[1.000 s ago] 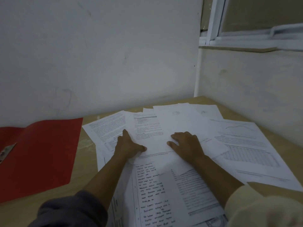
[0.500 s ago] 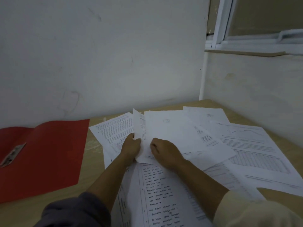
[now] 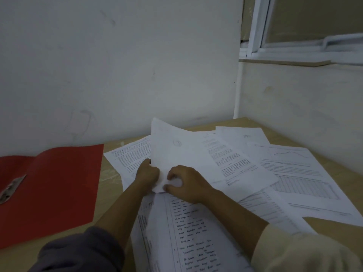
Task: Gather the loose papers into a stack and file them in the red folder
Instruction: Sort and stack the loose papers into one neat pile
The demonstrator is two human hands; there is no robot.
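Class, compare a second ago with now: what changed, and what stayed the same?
The left hand and right hand, flat and apart before, have drawn together and now pinch the near edge of the top sheets, whose far end has lifted. The red folder and graph sheet lie as before.

So the folder (image 3: pixel 59 183) is plain bright red, with a dull silver clip (image 3: pixel 11 188) on it. The table (image 3: pixel 332 225) is a light tan wood tone. The papers (image 3: pixel 231 163) are all white with small black print. One blank sheet (image 3: pixel 176 154) is nearly pure white, with just a faint grey round mark. The graph sheet (image 3: pixel 294 169) has a thin curved line and a grey gridded block. The handwritten sheet (image 3: pixel 188 232) shows rows of dark ink. The left sleeve (image 3: pixel 82 252) is dark grey and the right sleeve (image 3: pixel 306 254) is cream. The wall (image 3: pixel 117 65) is off-white and the window frame (image 3: pixel 255 26) is white.
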